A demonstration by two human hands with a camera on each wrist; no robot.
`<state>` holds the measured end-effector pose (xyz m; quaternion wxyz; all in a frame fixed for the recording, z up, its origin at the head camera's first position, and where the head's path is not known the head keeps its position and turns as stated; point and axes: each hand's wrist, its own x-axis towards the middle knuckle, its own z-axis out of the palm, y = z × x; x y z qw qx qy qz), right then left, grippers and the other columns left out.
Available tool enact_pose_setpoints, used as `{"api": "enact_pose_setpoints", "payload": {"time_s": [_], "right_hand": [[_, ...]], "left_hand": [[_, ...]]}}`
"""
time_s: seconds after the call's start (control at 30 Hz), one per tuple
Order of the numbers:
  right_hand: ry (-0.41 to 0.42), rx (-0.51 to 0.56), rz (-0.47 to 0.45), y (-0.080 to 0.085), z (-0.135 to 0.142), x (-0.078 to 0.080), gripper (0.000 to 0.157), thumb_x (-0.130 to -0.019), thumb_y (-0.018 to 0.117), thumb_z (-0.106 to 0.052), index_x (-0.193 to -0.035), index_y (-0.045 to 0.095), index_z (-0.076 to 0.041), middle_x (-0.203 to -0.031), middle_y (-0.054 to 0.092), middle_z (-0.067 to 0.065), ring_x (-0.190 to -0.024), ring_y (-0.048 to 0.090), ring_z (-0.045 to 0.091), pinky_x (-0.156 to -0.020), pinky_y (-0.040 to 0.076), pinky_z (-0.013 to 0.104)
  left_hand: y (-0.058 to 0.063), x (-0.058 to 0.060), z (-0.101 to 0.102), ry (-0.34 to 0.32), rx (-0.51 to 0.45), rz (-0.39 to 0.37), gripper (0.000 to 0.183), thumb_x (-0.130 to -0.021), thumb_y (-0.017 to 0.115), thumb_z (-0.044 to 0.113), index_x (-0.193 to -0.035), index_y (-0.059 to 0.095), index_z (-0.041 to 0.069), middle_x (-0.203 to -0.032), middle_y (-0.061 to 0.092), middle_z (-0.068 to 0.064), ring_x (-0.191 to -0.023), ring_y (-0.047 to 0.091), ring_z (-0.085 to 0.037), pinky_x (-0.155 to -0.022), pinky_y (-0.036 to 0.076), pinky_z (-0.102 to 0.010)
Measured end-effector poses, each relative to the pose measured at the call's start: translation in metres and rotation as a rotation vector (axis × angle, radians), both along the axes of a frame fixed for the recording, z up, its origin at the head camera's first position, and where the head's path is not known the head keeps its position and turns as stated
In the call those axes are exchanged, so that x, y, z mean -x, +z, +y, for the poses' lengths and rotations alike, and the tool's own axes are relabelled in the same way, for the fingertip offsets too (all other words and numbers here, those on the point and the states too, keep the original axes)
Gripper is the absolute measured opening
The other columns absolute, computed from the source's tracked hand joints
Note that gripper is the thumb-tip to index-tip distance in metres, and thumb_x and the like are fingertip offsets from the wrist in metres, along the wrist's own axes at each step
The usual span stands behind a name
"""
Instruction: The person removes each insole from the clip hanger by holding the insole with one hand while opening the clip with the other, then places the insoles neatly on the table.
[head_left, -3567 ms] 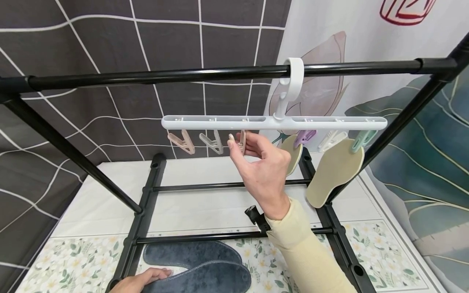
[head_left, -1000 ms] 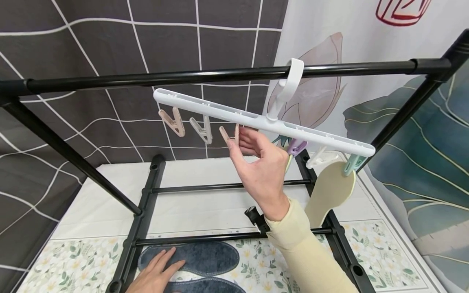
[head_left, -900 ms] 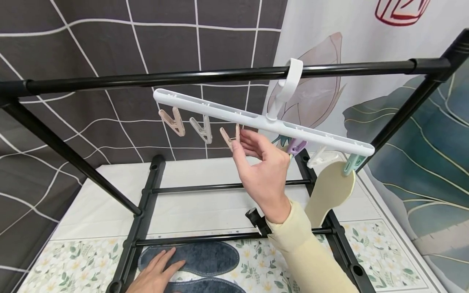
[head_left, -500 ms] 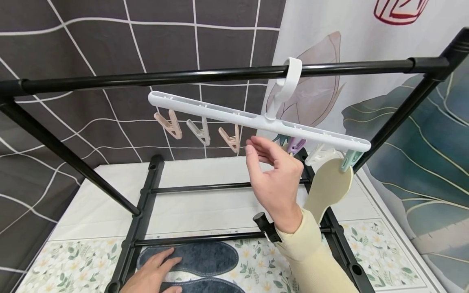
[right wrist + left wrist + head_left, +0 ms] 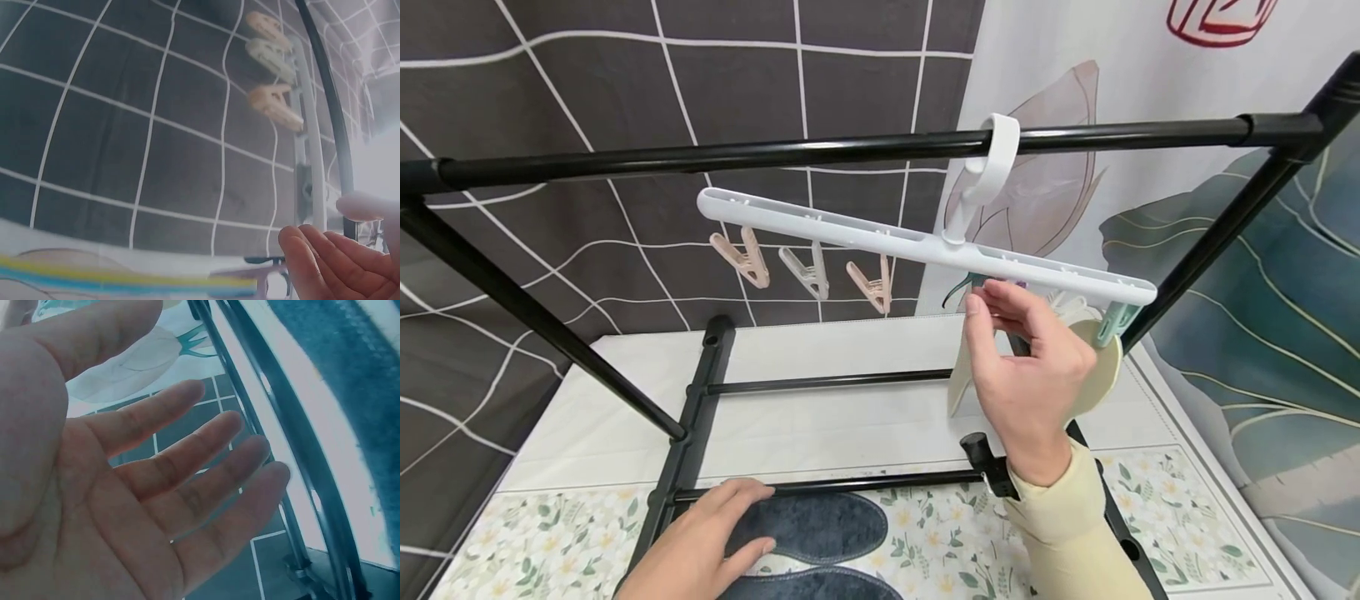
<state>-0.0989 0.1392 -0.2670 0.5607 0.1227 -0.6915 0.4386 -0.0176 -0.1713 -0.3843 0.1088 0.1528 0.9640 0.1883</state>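
Observation:
My right hand is just under the right half of a white clip hanger, thumb and fingers apart, nothing between them. Close to its fingertips in the right wrist view is a purple clip gripping an insole edge; the head view mostly hides that clip. A beige insole hangs beside this hand, and another insole, partly covered by it, hangs from a green clip. My left hand is spread over a blue-grey plush insole; its palm shows bare in the left wrist view.
The hanger hooks on a black rack bar and slopes down to the right. Two pinkish clips and a pale grey clip hang from its left half. A second plush insole lies on the flowered cloth. Lower rack bars cross behind.
The right hand has let go of a pinkish clip and moved right to the purple one. Since the oldest frame the hanger has tilted, left end up. The left hand has shifted slightly up.

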Motion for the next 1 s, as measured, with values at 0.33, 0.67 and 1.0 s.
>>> {"api": "enact_pose_setpoints", "payload": {"time_s": [0.33,0.67,1.0], "right_hand": [[-0.091,0.033,-0.032,0.003,0.006,-0.011,0.015,-0.077,0.070,-0.003,-0.088,0.070,0.007,-0.080,0.070,0.011,-0.068,0.065,0.014,-0.064,0.052,0.018],[-0.171,0.044,-0.036,0.003,0.004,-0.019,0.015,-0.076,0.070,0.000,-0.088,0.069,0.009,-0.082,0.070,0.014,-0.071,0.067,0.024,-0.065,0.050,0.013],[-0.188,0.063,-0.076,-0.001,0.008,-0.016,0.018,-0.076,0.072,-0.002,-0.090,0.068,0.009,-0.084,0.070,0.014,-0.072,0.068,0.026,-0.066,0.051,0.014]], "left_hand": [[0.013,0.013,0.018,0.037,-0.095,0.107,0.057,-0.081,0.046,0.069,-0.124,0.053,0.032,-0.124,0.049,0.015,-0.111,0.054,-0.010,-0.086,0.049,-0.033],[0.023,0.039,0.051,-0.018,-0.193,0.342,0.051,-0.086,0.057,0.052,-0.130,0.049,0.027,-0.128,0.048,0.012,-0.112,0.052,-0.008,-0.083,0.049,-0.032],[0.032,0.063,0.088,-0.007,-0.308,0.350,0.061,-0.087,0.052,0.055,-0.137,0.044,0.022,-0.134,0.045,0.007,-0.120,0.047,-0.016,-0.095,0.044,-0.039]]}}
